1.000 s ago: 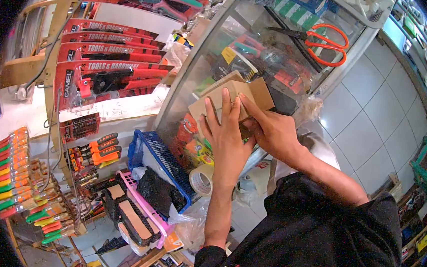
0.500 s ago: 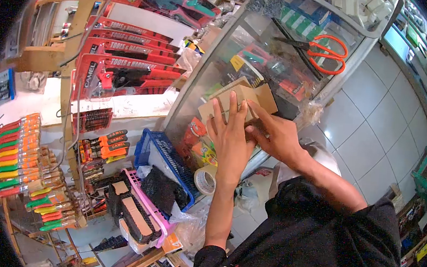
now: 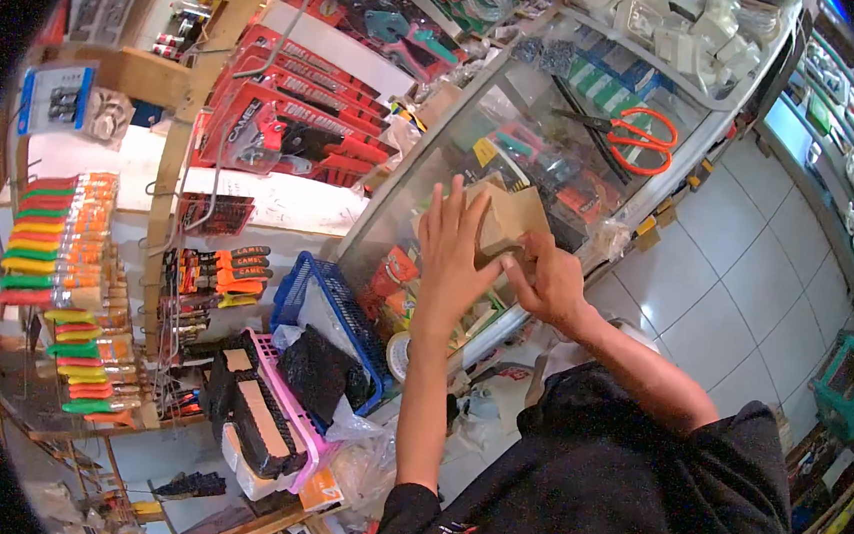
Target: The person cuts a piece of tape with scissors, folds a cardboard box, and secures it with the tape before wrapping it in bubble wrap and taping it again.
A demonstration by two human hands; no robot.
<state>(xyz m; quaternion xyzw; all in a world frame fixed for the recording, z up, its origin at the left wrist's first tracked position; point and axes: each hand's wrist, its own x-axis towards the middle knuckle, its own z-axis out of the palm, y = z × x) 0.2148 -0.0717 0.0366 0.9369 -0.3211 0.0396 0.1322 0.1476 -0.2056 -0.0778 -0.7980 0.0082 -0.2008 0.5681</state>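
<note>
A small brown cardboard box sits on the glass-topped display case. My left hand lies along the box's left side, fingers stretched out and thumb pointing toward the right hand. My right hand has its fingers curled, thumb and forefinger pinching at the box's near edge; the exact spot they hold is partly hidden. Behind the box lies a black and yellow package. Farther back on the glass rest scissors with orange handles.
Carded red tools hang at the left, above rows of paintbrushes. A blue basket and a pink basket stand below the case. Tiled floor and a green crate are at right.
The view has shifted, so the shelves appear farther right. My left hand has moved off the box's top to its left side, fingers still straight. My right hand has curled at the near edge.
</note>
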